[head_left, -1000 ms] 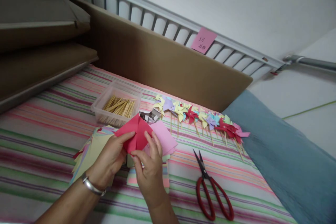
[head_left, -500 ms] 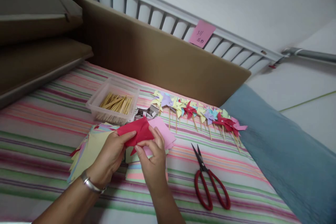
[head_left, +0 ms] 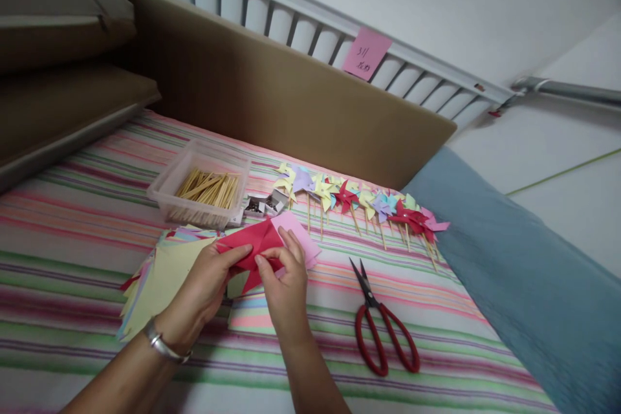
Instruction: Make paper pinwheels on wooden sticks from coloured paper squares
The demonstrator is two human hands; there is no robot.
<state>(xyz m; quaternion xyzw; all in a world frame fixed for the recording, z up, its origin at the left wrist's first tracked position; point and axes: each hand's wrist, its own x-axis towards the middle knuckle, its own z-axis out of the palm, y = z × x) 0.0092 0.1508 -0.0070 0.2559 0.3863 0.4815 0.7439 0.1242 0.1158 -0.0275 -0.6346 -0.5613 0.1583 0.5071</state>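
Note:
Between my two hands is a sheet of red paper (head_left: 250, 239) with cut, partly folded corners. My left hand (head_left: 213, 275) grips its left side, thumb on top. With thumb and forefinger, my right hand (head_left: 286, 272) pinches the paper near its lower right part. Pink paper (head_left: 303, 239) lies behind my right fingers, over more coloured sheets (head_left: 247, 317) on the cloth. A fanned stack of pastel paper (head_left: 165, 281) rests beside my left wrist. Red-handled scissors (head_left: 373, 310) lie slightly open to the right of my right hand.
A clear plastic box (head_left: 165, 191) holds wooden sticks (head_left: 208, 187). Beside it sit small boxes of dark metal bits (head_left: 264, 204). Paper pinwheels on sticks (head_left: 347, 197) lie in a row along a cardboard panel (head_left: 291, 97). Brown packages (head_left: 72, 110) stand at the left.
My right fingers have shifted on the red paper, and a pointed corner shows larger below it. The whole view has moved slightly, so the surroundings appear further left.

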